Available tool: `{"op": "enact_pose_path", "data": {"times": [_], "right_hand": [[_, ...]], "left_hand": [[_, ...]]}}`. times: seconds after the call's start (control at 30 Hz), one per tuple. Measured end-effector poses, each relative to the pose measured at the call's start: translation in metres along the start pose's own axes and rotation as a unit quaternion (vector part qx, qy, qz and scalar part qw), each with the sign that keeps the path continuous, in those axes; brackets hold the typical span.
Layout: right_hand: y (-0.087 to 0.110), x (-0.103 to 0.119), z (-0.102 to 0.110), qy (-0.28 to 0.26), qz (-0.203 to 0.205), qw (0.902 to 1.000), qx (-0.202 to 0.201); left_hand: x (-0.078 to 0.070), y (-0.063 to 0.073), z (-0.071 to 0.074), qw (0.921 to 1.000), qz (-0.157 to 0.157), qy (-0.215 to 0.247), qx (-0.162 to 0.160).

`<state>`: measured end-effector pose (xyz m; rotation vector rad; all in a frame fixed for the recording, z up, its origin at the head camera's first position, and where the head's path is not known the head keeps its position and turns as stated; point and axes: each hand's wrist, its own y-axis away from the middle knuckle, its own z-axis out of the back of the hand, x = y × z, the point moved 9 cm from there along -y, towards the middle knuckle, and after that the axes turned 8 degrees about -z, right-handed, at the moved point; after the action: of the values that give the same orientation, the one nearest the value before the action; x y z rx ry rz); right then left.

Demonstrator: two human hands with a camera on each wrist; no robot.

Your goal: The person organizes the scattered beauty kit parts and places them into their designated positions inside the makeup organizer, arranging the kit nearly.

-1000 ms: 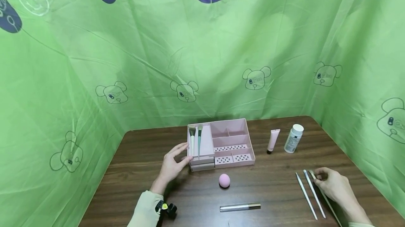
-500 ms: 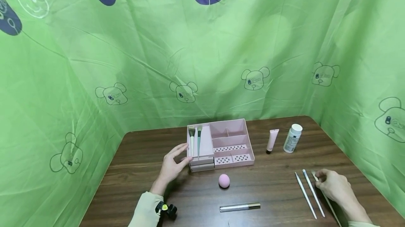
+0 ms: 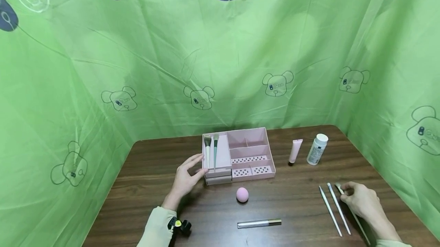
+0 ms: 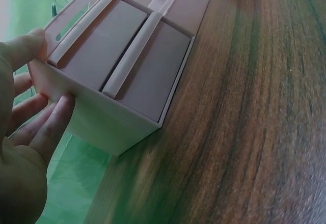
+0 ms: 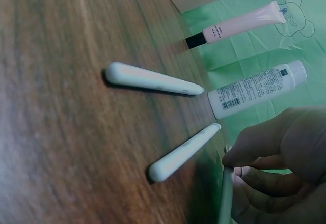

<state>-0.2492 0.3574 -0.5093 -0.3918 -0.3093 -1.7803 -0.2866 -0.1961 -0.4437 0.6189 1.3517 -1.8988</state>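
Note:
My left hand (image 3: 185, 180) touches the left front corner of a pink makeup organizer (image 3: 223, 155), thumb at the top front edge and fingers against the side wall (image 4: 97, 114). Two makeup brushes (image 3: 207, 151) with green-tinted heads lie on the organizer's flat top, above two small drawers (image 4: 147, 66). At the right of the table my right hand (image 3: 364, 201) pinches a thin makeup brush (image 5: 226, 196) near its head, between thumb and fingers; its handle slants back toward the person. Two slim white sticks (image 3: 339, 208) lie just left of it.
Behind the right hand stand a pink squeeze tube (image 3: 296, 150) and a white bottle (image 3: 317, 149). A pink round sponge (image 3: 242, 195) and a silver-and-gold tube (image 3: 258, 223) lie before the organizer. Green cloth (image 3: 172, 67) surrounds the wooden table (image 3: 144, 186).
The brush head under my right fingers has swung slightly left over the last half second. My left hand stays at the organizer's corner; the head view shifts a little.

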Motion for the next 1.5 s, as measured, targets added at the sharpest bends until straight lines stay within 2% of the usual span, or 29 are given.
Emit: {"op": "enact_pose_path", "data": {"times": [0.23,0.47,0.73,1.13,1.3,1.5], "right_hand": [[0.001,0.003,0.006,-0.013,0.005,0.9996,-0.025],[0.002,0.01,0.021,-0.026,0.017,0.9955,-0.09],[0.001,0.02,0.034,-0.042,0.039,0.9898,-0.13],[0.0,0.041,0.051,-0.056,0.069,0.9827,-0.163],[-0.002,0.048,0.056,-0.059,0.069,0.9817,-0.167],[-0.004,0.06,0.062,-0.072,0.066,0.9809,-0.169]], "left_hand": [[-0.001,-0.001,0.0,1.0,-0.009,0.001,0.001],[-0.001,-0.001,0.0,1.0,0.0,0.002,0.003],[0.0,0.0,0.0,1.0,-0.005,0.004,0.006],[-0.004,-0.001,0.0,0.9996,-0.012,-0.026,0.004],[-0.004,-0.001,0.0,0.9995,-0.018,-0.026,0.004],[-0.003,-0.001,-0.001,0.9997,-0.011,-0.023,0.004]]}}
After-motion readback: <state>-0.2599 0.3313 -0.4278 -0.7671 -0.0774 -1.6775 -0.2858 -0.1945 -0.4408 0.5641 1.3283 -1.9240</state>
